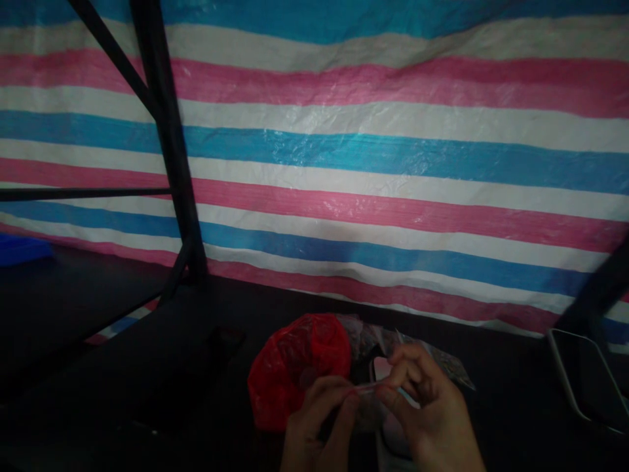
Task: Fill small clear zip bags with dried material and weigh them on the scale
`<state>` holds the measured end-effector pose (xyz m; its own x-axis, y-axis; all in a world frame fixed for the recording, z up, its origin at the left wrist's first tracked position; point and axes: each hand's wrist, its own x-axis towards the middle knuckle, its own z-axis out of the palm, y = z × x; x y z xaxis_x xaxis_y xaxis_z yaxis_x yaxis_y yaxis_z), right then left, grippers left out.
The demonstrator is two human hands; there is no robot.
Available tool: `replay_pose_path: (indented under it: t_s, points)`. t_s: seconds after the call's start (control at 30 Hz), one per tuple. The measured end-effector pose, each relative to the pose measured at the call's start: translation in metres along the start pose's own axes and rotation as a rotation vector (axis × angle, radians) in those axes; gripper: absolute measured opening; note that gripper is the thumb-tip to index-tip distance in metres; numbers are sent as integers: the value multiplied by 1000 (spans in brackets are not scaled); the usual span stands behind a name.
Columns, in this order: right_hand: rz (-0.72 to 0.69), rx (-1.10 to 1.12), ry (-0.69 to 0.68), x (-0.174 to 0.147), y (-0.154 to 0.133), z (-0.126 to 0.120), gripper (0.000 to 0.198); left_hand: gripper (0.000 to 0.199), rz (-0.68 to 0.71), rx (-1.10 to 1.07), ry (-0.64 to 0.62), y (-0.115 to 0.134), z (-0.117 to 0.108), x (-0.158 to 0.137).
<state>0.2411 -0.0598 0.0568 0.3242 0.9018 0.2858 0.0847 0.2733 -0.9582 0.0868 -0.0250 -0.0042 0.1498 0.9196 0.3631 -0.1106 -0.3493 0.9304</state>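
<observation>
Low in the dim view, my left hand (322,416) and my right hand (432,406) pinch the top edge of a small clear plastic bag (366,414) between thumbs and fingers. The bag hangs between them; what is in it is too dark to make out. Just behind my left hand lies a crumpled red plastic bag (275,377). Below my right hand is a flat, pale, rounded-cornered thing (393,429) that looks like a phone, partly covered by the hand. Behind it, several clear bags (449,364) with small bits inside lie on the black surface.
A phone-like thing with a dark screen (587,373) leans at the right. A small dark object (228,337) lies left of the red bag. Black metal posts (170,131) stand before a striped plastic sheet (368,151). Something blue (22,249) sits at far left.
</observation>
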Motion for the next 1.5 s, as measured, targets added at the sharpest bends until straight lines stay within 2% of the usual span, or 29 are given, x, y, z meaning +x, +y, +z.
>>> replay_pose_path:
  t_s: [0.1, 0.23, 0.37, 0.53, 0.67, 0.87, 1.07, 1.13, 1.23, 1.3, 1.37, 1.43, 1.5]
  points:
    - [-16, -57, -22, -2, -2, 0, 28, 38, -53, -38, 70, 2, 4, -3]
    - [-70, -175, -17, 0, -7, 6, 37, 40, -88, -54, 93, 8, 7, -3]
    - [-103, -256, 10, 0, -4, 10, 21, 37, -63, -22, 103, 11, 4, -2]
    - [-174, -316, 37, -1, -2, 13, 19, 28, -95, 103, -11, 11, -8, 2]
    - [-203, -393, 35, -2, -6, 18, 26, 24, -38, 122, -25, 9, -12, 3]
    - [-111, -422, -93, -4, -7, 21, 33, 21, -23, 135, 5, 11, -14, 3]
    - [-168, -460, -34, -4, -4, 22, 28, 16, 136, 163, -21, 12, -13, 4]
    - [-212, -520, 60, -1, -10, 12, 25, 14, 246, 173, 0, 14, -10, 4]
    - [-239, -693, 303, 7, -24, -23, 27, 15, 290, 186, 160, 15, -6, 0]
    - [-198, -852, 457, 14, -32, -53, 32, 15, 209, 170, 277, 14, -8, -2]
    - [-104, -965, 583, 24, -32, -78, 38, 19, 98, 48, 319, 11, -13, -3]
    - [-48, -1010, 579, 35, -25, -91, 41, 33, -57, -256, 261, 7, -22, 0]
    - [-77, -1021, 480, 43, -15, -88, 45, 49, -207, -572, 163, 5, -32, 6]
